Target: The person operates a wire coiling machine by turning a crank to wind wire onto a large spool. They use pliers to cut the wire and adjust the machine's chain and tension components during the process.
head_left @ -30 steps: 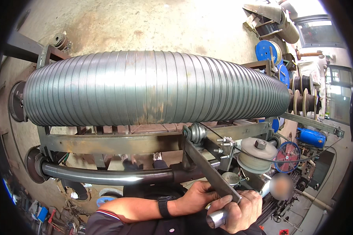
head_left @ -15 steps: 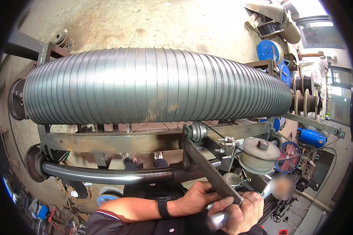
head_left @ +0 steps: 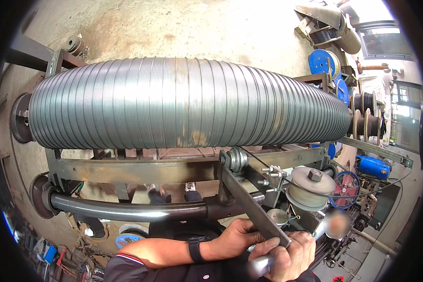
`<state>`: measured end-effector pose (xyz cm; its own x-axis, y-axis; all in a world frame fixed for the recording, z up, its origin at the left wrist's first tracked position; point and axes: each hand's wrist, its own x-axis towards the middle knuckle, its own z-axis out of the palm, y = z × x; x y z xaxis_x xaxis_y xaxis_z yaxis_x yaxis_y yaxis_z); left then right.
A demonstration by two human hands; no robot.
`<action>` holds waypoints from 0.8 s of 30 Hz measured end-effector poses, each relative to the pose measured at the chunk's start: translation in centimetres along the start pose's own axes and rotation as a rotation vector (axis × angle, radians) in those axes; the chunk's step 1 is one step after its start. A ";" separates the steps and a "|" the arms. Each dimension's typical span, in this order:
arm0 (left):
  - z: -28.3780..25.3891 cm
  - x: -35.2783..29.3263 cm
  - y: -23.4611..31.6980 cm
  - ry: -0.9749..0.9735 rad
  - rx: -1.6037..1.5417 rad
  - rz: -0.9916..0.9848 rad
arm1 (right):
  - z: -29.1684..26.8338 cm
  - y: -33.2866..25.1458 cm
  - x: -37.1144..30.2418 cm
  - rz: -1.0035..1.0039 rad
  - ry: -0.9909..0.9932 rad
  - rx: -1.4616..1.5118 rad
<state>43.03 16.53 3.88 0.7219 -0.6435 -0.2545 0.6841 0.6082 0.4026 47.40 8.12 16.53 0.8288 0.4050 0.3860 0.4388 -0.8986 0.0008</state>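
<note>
Near the wire-wound drum (head_left: pixel 188 103), clasping the flat bar (head_left: pixel 256 208) with closed fingers of the right hand (head_left: pixel 292 256). Curling the left hand (head_left: pixel 235 238) against it, cannot tell how tightly; cannot read any lettering.

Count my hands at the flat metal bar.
2: the left hand is at the left side of the bar, and the right hand grips its near end. Some fingers are hidden.

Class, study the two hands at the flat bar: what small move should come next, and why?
Probably a gentle sideways nudge of the flat bar along the shiny shaft: the right hand grips its near end, the left hand is at its edge, it appears joined to a dark sleeve around that shaft, and a small pulley sits at its far end beside the ribbed drum.
</note>
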 end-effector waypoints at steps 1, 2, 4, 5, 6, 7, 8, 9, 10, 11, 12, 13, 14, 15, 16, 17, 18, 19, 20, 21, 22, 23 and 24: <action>0.0 0.0 0.0 0.001 0.000 0.006 | 0.0 0.0 0.1 0.000 0.003 -0.004; -0.1 0.0 0.0 0.000 -0.002 0.010 | 0.1 -0.1 0.1 0.001 0.005 -0.009; -0.1 -0.1 0.0 0.003 0.009 0.024 | 0.2 -0.3 0.1 0.002 0.011 -0.022; -0.1 0.0 0.0 0.008 0.021 0.034 | 0.3 -0.3 0.1 0.002 0.015 -0.028; -0.1 0.0 0.1 0.013 0.033 0.044 | 0.3 -0.3 0.2 0.002 0.019 -0.034; -0.1 0.0 0.1 0.009 0.044 0.039 | 0.2 -0.3 0.2 0.000 0.008 -0.031; -0.2 0.0 0.2 0.005 0.054 0.034 | 0.1 -0.3 0.2 -0.001 -0.003 -0.028; -0.2 -0.1 0.3 0.000 0.065 0.029 | 0.0 -0.3 0.2 -0.002 -0.015 -0.025; -0.2 -0.1 0.4 0.000 0.064 0.024 | 0.1 -0.3 0.1 -0.005 0.000 -0.031; -0.2 -0.1 0.5 -0.002 0.063 0.020 | 0.2 -0.3 0.0 -0.007 0.017 -0.037; -0.2 -0.2 0.5 -0.004 0.063 0.015 | 0.4 -0.3 0.0 -0.009 0.034 -0.044; -0.2 -0.2 0.5 -0.001 0.059 0.022 | 0.5 -0.3 -0.1 -0.014 0.047 -0.035; -0.2 -0.2 0.5 0.001 0.055 0.029 | 0.6 -0.2 -0.2 -0.019 0.061 -0.027; -0.2 -0.2 0.5 0.003 0.052 0.036 | 0.7 -0.2 -0.3 -0.023 0.074 -0.018; -0.2 -0.3 0.6 0.001 0.038 0.030 | 0.7 -0.2 -0.2 -0.027 0.082 -0.021; -0.2 -0.3 0.6 0.000 0.025 0.024 | 0.8 -0.2 -0.1 -0.030 0.090 -0.022; -0.1 -0.4 0.7 0.000 0.012 0.019 | 0.8 -0.3 0.0 -0.033 0.098 -0.023; -0.2 -0.4 0.7 0.001 0.021 0.020 | 0.9 -0.2 0.0 -0.035 0.103 -0.019; -0.2 -0.4 0.8 0.001 0.029 0.022 | 0.9 -0.2 0.0 -0.038 0.107 -0.016; -0.2 -0.5 0.8 0.001 0.036 0.024 | 0.9 -0.2 0.0 -0.041 0.111 -0.014; -0.2 -0.6 0.8 -0.003 0.016 0.003 | 0.9 -0.3 0.0 -0.036 0.112 -0.013; -0.3 -0.6 0.9 -0.005 -0.004 -0.015 | 1.0 -0.4 0.0 -0.033 0.115 -0.010; -0.3 -0.7 1.0 -0.007 -0.023 -0.033 | 1.0 -0.5 0.1 -0.030 0.117 -0.006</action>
<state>43.19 17.71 4.20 0.6978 -0.6671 -0.2610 0.7102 0.5969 0.3733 47.56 8.78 15.64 0.7691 0.4096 0.4905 0.4603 -0.8875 0.0194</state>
